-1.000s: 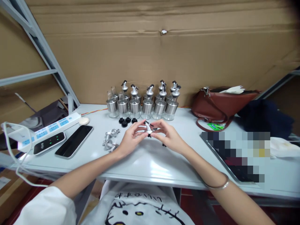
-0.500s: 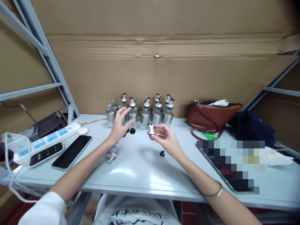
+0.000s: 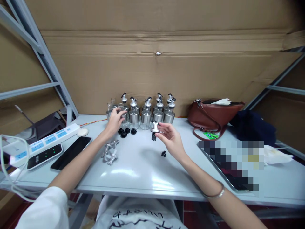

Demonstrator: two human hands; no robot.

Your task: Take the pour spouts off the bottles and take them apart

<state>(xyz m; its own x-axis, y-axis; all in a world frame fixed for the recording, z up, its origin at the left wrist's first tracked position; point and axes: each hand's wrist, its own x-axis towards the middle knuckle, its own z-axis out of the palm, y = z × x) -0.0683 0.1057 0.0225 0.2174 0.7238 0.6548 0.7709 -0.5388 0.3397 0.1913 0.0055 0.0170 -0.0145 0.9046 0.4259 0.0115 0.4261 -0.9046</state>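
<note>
My right hand (image 3: 170, 140) pinches a silver pourer spout with a black stopper (image 3: 154, 128) just above the grey table (image 3: 147, 171). My left hand (image 3: 114, 121) reaches to the back row and closes its fingers on a steel-banded glass bottle (image 3: 123, 116) that has no spout. Several more steel-banded bottles (image 3: 146, 113) with spouts fitted stand against the cardboard wall. Three black stoppers (image 3: 127, 131) lie in front of them, a heap of loose silver spouts (image 3: 109, 152) sits under my left forearm, and a small black part (image 3: 163, 154) lies below my right hand.
A black phone (image 3: 71, 152), a dark device with green lights (image 3: 44, 156) and a white power strip (image 3: 47, 140) lie at the left. A brown bag (image 3: 214, 116), dark cloth (image 3: 252, 130) and a blurred flat item (image 3: 232, 162) fill the right side.
My left hand let go of the spout and travelled back and left to the bottle row, closing on a bare bottle. My right hand kept the spout.
</note>
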